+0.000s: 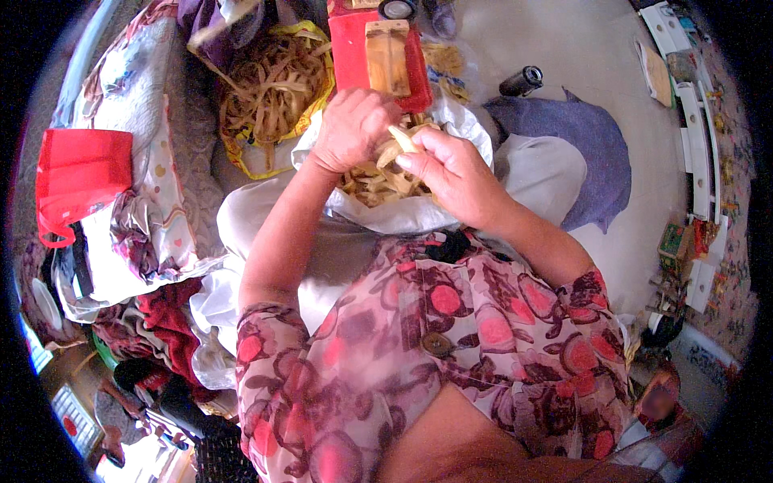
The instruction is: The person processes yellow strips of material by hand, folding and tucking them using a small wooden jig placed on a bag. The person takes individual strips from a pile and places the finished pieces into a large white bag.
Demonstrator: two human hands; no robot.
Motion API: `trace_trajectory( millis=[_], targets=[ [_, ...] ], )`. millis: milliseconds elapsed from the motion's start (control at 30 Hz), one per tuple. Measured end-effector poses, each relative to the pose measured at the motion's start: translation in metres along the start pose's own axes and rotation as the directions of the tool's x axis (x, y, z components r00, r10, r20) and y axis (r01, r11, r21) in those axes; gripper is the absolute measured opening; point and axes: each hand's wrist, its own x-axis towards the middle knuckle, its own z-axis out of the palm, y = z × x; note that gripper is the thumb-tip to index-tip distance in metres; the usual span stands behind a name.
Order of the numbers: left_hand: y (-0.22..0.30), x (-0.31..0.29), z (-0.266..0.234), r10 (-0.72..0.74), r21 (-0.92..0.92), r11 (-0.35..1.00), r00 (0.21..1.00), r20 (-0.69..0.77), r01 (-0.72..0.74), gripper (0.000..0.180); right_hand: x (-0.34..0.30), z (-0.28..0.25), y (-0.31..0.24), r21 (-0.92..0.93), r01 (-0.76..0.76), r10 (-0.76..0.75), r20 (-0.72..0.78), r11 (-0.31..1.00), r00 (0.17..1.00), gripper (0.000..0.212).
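My right hand (pixel 455 173) pinches a short pale-yellow strip (pixel 403 138) between thumb and fingers. Close against the strip's far end is my left hand (pixel 354 129), closed in a fist with its back up; what its fingers grip is hidden. Both hands are over a white bag (pixel 411 216) in my lap. Tan and brown strips (pixel 378 183) fill the bag, some curled, just below my hands.
At the far left, a yellow-edged bag (pixel 310 125) holds long tan strips. Beyond my hands lies a red tray (pixel 348 56) with a wooden block (pixel 388 60). A dark cylinder (pixel 522 81) and a blue-grey cloth (pixel 600 153) are on the floor at right. A red bag (pixel 84 173) hangs left.
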Motion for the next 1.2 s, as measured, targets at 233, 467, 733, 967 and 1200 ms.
trace_trajectory(
  millis=[233,467,733,967,1200],
  targets=[
    [-0.013,-0.004,0.020,-0.547,-0.329,0.764,0.828,0.124,0.555,0.018,0.037,-0.017,0.023,-0.175,-0.038,0.019,-0.107,0.984,0.994,0.021],
    [-0.018,0.010,0.014,-0.684,-0.826,-0.178,0.536,0.494,0.534,0.016,0.073,-0.028,0.074,-0.090,-0.048,0.028,-0.207,0.995,0.978,0.021],
    [-0.037,0.019,0.023,-0.802,-0.556,0.329,0.537,0.262,0.763,0.024,0.102,-0.027,0.078,-0.060,0.114,-0.127,-0.299,0.992,0.946,0.025],
    [-0.025,0.024,0.023,-0.797,0.141,0.590,0.546,0.257,0.795,0.027,0.098,-0.019,0.119,-0.279,-0.127,0.044,-0.286,0.952,0.957,0.030],
    [0.012,-0.006,0.013,-0.550,-0.243,0.787,0.823,0.141,0.567,0.036,0.061,-0.013,0.068,-0.164,-0.086,0.030,-0.316,0.983,0.948,0.020]
  ],
)
